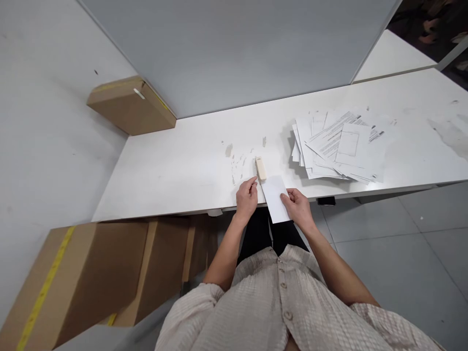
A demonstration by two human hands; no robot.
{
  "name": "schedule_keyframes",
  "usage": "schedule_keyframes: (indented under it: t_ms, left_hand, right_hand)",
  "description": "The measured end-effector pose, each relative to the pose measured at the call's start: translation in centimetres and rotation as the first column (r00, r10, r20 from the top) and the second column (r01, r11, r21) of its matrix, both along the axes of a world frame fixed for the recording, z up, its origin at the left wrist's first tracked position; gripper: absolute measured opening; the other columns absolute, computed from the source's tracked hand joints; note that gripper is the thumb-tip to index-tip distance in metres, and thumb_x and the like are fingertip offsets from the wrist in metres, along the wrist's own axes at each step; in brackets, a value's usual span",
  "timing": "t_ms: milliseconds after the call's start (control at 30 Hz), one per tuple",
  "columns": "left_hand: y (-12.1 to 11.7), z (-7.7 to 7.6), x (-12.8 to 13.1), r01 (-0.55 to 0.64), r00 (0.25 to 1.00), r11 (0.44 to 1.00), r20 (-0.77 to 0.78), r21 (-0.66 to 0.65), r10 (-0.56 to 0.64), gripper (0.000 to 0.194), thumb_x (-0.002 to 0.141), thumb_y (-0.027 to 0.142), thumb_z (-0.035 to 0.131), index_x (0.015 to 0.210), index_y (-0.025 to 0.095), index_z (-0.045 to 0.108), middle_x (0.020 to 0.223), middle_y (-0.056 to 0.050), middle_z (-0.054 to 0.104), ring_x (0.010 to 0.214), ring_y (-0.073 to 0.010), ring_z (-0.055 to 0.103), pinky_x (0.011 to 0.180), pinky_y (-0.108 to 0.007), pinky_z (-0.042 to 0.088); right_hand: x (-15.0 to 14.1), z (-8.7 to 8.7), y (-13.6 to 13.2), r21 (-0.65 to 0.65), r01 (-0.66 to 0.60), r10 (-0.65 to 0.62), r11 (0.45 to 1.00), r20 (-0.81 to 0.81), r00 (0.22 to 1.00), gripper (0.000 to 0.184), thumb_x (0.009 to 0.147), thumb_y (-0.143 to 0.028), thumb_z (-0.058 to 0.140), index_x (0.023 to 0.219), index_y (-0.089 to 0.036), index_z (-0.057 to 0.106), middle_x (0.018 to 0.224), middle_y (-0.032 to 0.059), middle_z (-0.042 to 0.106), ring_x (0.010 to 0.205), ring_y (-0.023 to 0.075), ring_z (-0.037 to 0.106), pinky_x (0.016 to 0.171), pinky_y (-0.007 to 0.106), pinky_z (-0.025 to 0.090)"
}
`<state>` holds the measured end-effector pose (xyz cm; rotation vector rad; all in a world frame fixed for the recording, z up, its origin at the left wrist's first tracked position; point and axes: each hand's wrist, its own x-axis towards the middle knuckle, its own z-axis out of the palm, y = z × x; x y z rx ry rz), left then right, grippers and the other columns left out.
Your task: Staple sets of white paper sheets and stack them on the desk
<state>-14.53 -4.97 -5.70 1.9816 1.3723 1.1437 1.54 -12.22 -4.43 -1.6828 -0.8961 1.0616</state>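
Close to the table's front edge, my right hand [297, 206] grips the right side of a small white sheet of paper [275, 197], thumb on top. The sheet slants, its lower end hanging past the edge. Its upper left corner meets the near end of a beige stapler [261, 168] standing on the table; whether the corner sits inside the jaw I cannot tell. My left hand [247, 196] is just left of the sheet, fingers loosely bent and apart, tips beside the stapler's near end. Nothing shows in its grasp.
A messy pile of printed papers [338, 146] lies to the right on the white table [175, 165]. A cardboard box [127, 107] stands at the back left corner. Larger taped cartons [106, 263] are below the table at left. A grey panel [237, 53] rises behind.
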Motion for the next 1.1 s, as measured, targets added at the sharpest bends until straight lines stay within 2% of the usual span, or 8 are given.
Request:
schedule_keyframes:
  t_ms: [100,233,333,700,967,1100]
  left_hand:
    - [0.0,0.3,0.0,0.039,0.998,0.999,-0.054,0.006,-0.039,0.033,0.09,0.02,0.04,0.12,0.019,0.054,0.096,-0.007,0.064,0.09,-0.0165,0.058,0.081,-0.031,0.049]
    - [0.0,0.8,0.1,0.13,0.971,0.991,-0.204,0.02,-0.123,0.043,0.091,0.016,0.035,0.132,0.022,0.045,0.095,-0.006,0.06,0.091,-0.0178,0.053,0.084,-0.033,0.046]
    - [0.0,0.8,0.2,0.146,0.956,0.989,-0.259,0.015,-0.137,0.044,0.089,0.013,0.033,0.13,0.022,0.048,0.096,-0.007,0.056,0.091,-0.0186,0.05,0.084,-0.032,0.045]
    - [0.3,-0.3,0.4,0.125,0.949,0.987,-0.303,0.102,-0.089,0.047,0.086,0.006,0.032,0.123,0.022,0.056,0.093,-0.008,0.052,0.087,-0.0184,0.048,0.081,-0.032,0.045]
    - [0.3,-0.5,0.6,0.11,0.939,0.987,-0.338,0.119,-0.064,0.047,0.085,0.004,0.031,0.121,0.02,0.057,0.092,-0.009,0.053,0.085,-0.0189,0.048,0.078,-0.032,0.045]
    - [0.0,0.1,0.4,0.135,0.952,0.987,-0.288,0.084,-0.105,0.047,0.086,0.007,0.032,0.126,0.021,0.052,0.097,-0.009,0.057,0.092,-0.0193,0.05,0.083,-0.033,0.045]
  right_hand:
    - [-0.2,0.4,0.3,-0.002,0.016,-0.016,1.0,0.092,0.996,0.027,0.075,-0.042,0.055,0.084,-0.018,0.06,0.067,0.0027,0.065,0.059,0.0166,0.055,0.054,0.026,0.04]
    - [-0.3,0.5,0.5,0.001,0.02,-0.02,1.0,0.143,0.989,0.027,0.075,-0.042,0.054,0.083,-0.018,0.06,0.064,0.0023,0.063,0.057,0.0167,0.054,0.054,0.027,0.039]
    - [-0.3,0.4,0.5,0.0,0.019,-0.019,1.0,0.13,0.991,0.028,0.075,-0.043,0.054,0.084,-0.018,0.06,0.064,0.0018,0.062,0.057,0.0164,0.054,0.054,0.026,0.039]
    - [-0.3,0.5,0.4,-0.008,0.022,-0.021,1.0,0.078,0.997,0.028,0.075,-0.045,0.055,0.085,-0.019,0.059,0.063,0.0008,0.061,0.056,0.016,0.052,0.053,0.026,0.039]
    - [-0.1,0.5,0.4,-0.015,0.015,-0.013,1.0,0.117,0.993,0.03,0.075,-0.046,0.055,0.087,-0.019,0.059,0.06,-0.0002,0.059,0.056,0.0157,0.052,0.054,0.026,0.039]
    - [0.0,0.4,0.3,-0.011,0.016,-0.015,1.0,0.058,0.998,0.03,0.074,-0.046,0.057,0.088,-0.019,0.059,0.062,0.0008,0.061,0.057,0.0163,0.053,0.052,0.026,0.04]
